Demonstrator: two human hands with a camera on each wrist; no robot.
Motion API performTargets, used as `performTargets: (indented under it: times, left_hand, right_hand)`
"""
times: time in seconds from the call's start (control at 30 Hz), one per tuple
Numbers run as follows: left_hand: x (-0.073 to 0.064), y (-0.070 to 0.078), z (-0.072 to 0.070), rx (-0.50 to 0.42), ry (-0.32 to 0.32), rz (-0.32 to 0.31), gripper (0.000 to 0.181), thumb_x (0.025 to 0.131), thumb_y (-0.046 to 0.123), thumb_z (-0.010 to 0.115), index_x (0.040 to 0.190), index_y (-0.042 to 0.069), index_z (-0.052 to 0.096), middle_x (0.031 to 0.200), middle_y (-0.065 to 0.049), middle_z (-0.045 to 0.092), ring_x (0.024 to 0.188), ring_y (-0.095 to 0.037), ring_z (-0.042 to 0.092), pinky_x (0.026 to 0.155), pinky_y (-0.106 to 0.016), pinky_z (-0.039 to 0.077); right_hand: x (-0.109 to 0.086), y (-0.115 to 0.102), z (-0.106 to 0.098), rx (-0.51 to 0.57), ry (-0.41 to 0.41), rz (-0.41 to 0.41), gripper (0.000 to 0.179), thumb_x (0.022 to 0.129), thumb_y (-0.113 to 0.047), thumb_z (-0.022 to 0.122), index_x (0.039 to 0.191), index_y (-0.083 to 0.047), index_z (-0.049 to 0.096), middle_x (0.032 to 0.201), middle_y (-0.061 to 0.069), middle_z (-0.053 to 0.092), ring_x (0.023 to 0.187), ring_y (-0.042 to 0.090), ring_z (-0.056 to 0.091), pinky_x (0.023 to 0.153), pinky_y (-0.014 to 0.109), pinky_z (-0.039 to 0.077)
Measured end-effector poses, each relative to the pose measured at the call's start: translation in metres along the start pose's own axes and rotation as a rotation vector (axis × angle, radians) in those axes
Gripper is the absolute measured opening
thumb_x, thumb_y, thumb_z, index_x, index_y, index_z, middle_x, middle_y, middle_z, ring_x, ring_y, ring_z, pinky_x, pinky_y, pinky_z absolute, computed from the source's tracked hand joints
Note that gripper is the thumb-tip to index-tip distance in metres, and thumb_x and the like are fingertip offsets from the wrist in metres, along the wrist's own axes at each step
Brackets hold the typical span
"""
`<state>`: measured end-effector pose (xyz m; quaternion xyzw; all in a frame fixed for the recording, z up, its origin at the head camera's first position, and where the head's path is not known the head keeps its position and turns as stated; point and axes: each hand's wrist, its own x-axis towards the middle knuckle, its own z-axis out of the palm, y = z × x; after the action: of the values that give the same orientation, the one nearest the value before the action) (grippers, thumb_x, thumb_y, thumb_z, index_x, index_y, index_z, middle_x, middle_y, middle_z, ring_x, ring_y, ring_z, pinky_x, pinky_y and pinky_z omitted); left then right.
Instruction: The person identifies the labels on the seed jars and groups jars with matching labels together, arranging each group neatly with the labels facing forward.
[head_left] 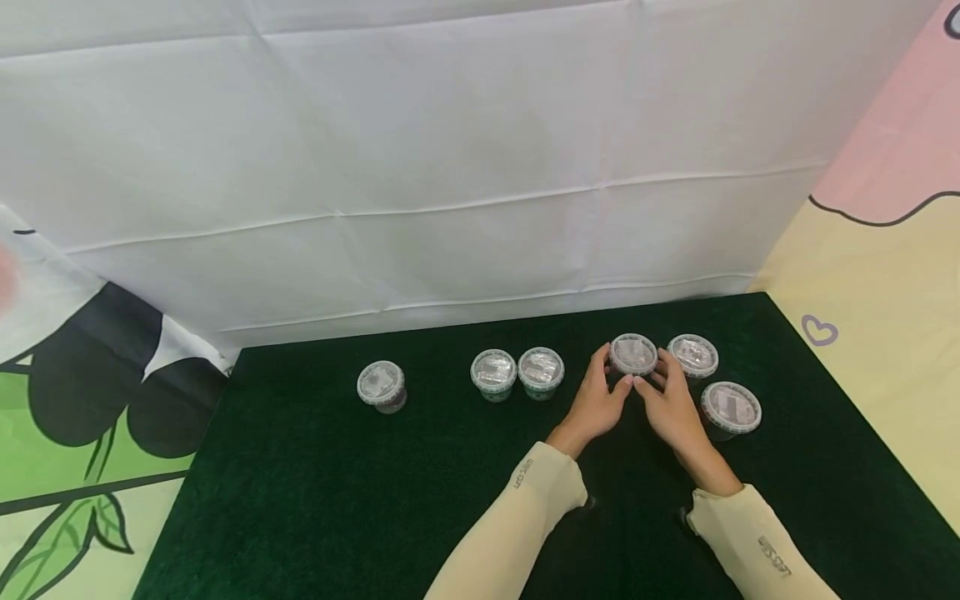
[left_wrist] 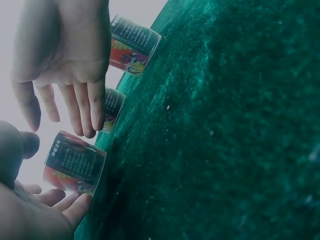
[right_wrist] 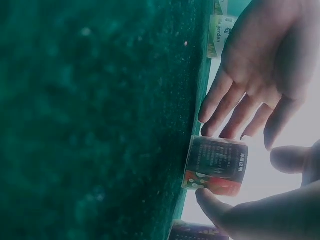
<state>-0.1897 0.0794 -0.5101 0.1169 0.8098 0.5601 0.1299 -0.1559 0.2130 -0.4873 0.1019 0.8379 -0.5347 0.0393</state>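
Observation:
A small lidded tub (head_left: 633, 353) stands near the back of the dark green tabletop, between both hands. My left hand (head_left: 600, 398) is on its left side, fingers mostly straight, thumb by the near rim. On the other side my right hand (head_left: 669, 406) mirrors it, the two thumb tips close together. In the left wrist view the tub (left_wrist: 75, 162) shows a dark label with pale lettering and a red band. Fingertips lie right along its sides in the right wrist view. Just right of my right hand are another lidded tub (head_left: 693, 356) and a wider one (head_left: 731, 408).
Two similar tubs, one (head_left: 494, 372) left of the other (head_left: 541, 369), stand side by side left of the hands. Farther left stands a single tub (head_left: 382, 383). A white cloth backdrop (head_left: 450, 167) rises behind the green tabletop (head_left: 337, 500); printed cloth hangs at both sides.

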Motion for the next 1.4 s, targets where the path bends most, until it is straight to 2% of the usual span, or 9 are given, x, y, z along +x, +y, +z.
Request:
performTargets:
  times: [0.27,0.53,0.97,1.3,1.4]
  left_hand:
    - [0.002,-0.002,-0.002,0.000,-0.022,0.005,0.061,0.113,0.021,0.050,0.168,0.013,0.024,0.169,-0.010,0.034,0.151,-0.028,0.043,0.122,-0.044,0.041]
    - [-0.003,-0.001,-0.004,-0.049,-0.018,0.027,0.051,0.114,0.014,0.046,0.163,0.013,0.031,0.166,-0.010,0.040,0.151,-0.024,0.042,0.122,-0.041,0.041]
    - [-0.016,0.009,-0.010,-0.082,0.064,0.083,0.041,0.110,0.011,0.057,0.149,0.012,0.045,0.148,-0.008,0.053,0.138,-0.022,0.052,0.113,-0.033,0.048]
    - [-0.028,0.013,-0.019,-0.050,0.086,0.158,0.042,0.108,0.014,0.062,0.147,0.010,0.046,0.143,-0.009,0.053,0.132,-0.022,0.055,0.114,-0.038,0.048]
    - [-0.032,0.014,-0.022,-0.044,0.088,0.153,0.043,0.108,0.015,0.062,0.147,0.011,0.046,0.143,-0.008,0.052,0.131,-0.019,0.055,0.114,-0.035,0.048]
  right_hand:
    - [0.005,0.000,-0.001,-0.018,-0.014,0.008,0.073,0.112,-0.016,0.046,0.167,0.001,0.001,0.169,0.035,0.016,0.156,0.051,0.024,0.124,0.063,0.030]
    - [0.003,0.001,0.001,-0.032,0.013,-0.053,0.073,0.110,-0.009,0.051,0.165,0.006,0.006,0.167,0.036,0.020,0.154,0.051,0.028,0.124,0.059,0.032]
    - [-0.013,-0.009,-0.005,-0.051,0.034,-0.074,0.070,0.111,-0.012,0.054,0.166,0.004,0.013,0.164,0.036,0.025,0.149,0.052,0.033,0.120,0.063,0.036]
    - [-0.026,-0.017,-0.008,-0.045,0.027,-0.118,0.070,0.110,-0.015,0.057,0.165,0.005,0.017,0.164,0.035,0.027,0.147,0.053,0.035,0.118,0.064,0.038]
    - [-0.029,-0.019,-0.008,-0.050,0.017,-0.130,0.069,0.110,-0.016,0.057,0.164,0.004,0.018,0.164,0.034,0.027,0.146,0.052,0.036,0.117,0.065,0.039]
